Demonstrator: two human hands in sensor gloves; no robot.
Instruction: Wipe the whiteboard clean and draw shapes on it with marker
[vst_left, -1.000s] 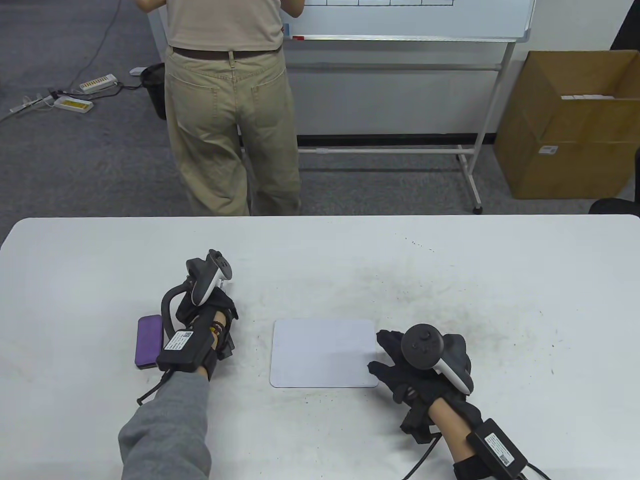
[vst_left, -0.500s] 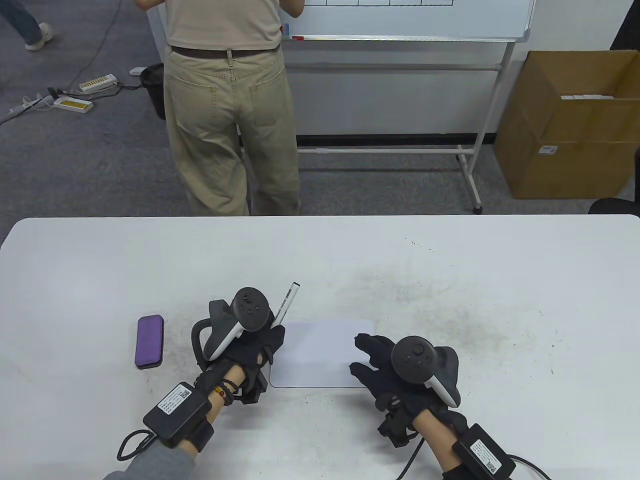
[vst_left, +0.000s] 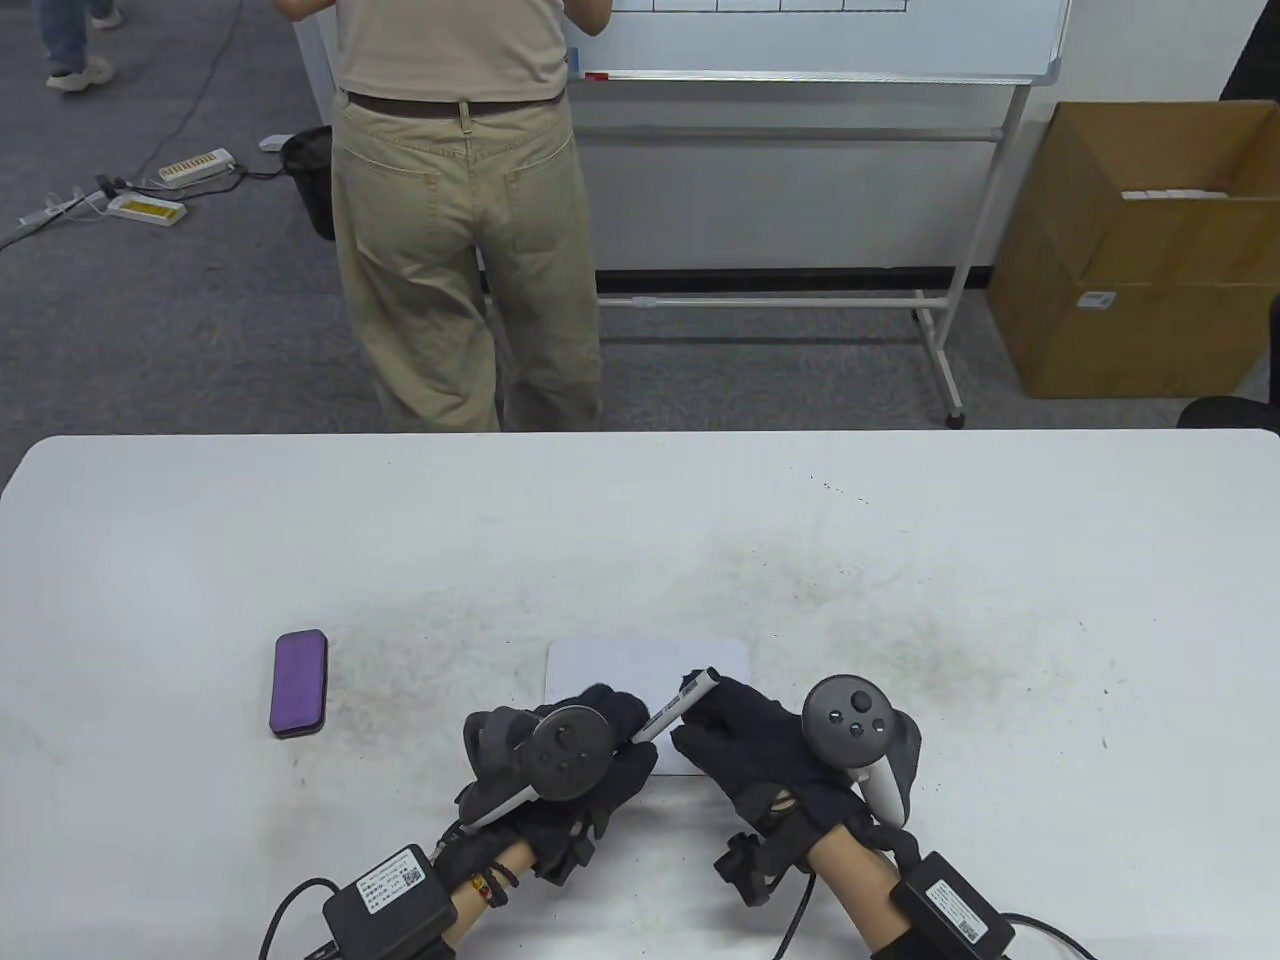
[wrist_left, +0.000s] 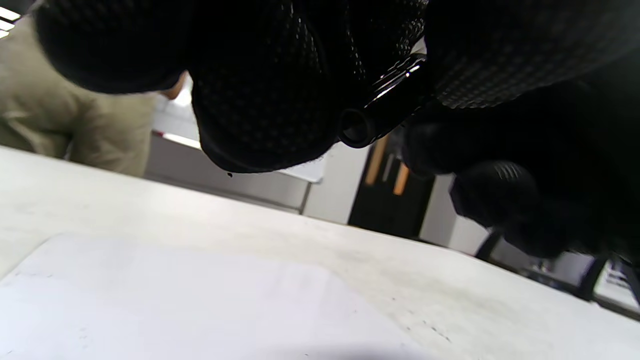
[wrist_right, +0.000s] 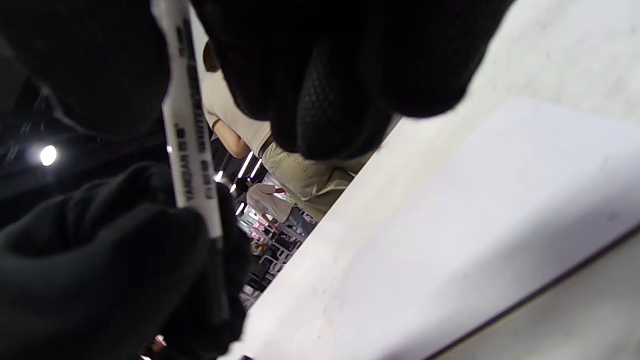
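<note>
A small blank whiteboard (vst_left: 640, 665) lies flat near the table's front edge, its near part covered by both hands. Above it my left hand (vst_left: 622, 728) grips the white barrel of a marker (vst_left: 668, 712). The marker slants up to the right, and my right hand (vst_left: 708, 722) closes its fingers round the black end. In the left wrist view, gloved fingers clamp a black marker end (wrist_left: 387, 107) above the board (wrist_left: 175, 300). The right wrist view shows the printed barrel (wrist_right: 187, 120) running between both gloves over the board (wrist_right: 475, 225). A purple eraser (vst_left: 298, 683) lies to the left.
The white table (vst_left: 900, 560) has dark smudges around the board. Beyond its far edge a person (vst_left: 465, 220) stands facing a large whiteboard on a wheeled stand (vst_left: 800, 40). A cardboard box (vst_left: 1140, 250) sits on the floor at right, power strips (vst_left: 150, 208) at left.
My left hand came from beside the eraser to the board's near edge, carrying the marker and tilting it rightward. My right hand slid left and took hold of the marker's black end.
</note>
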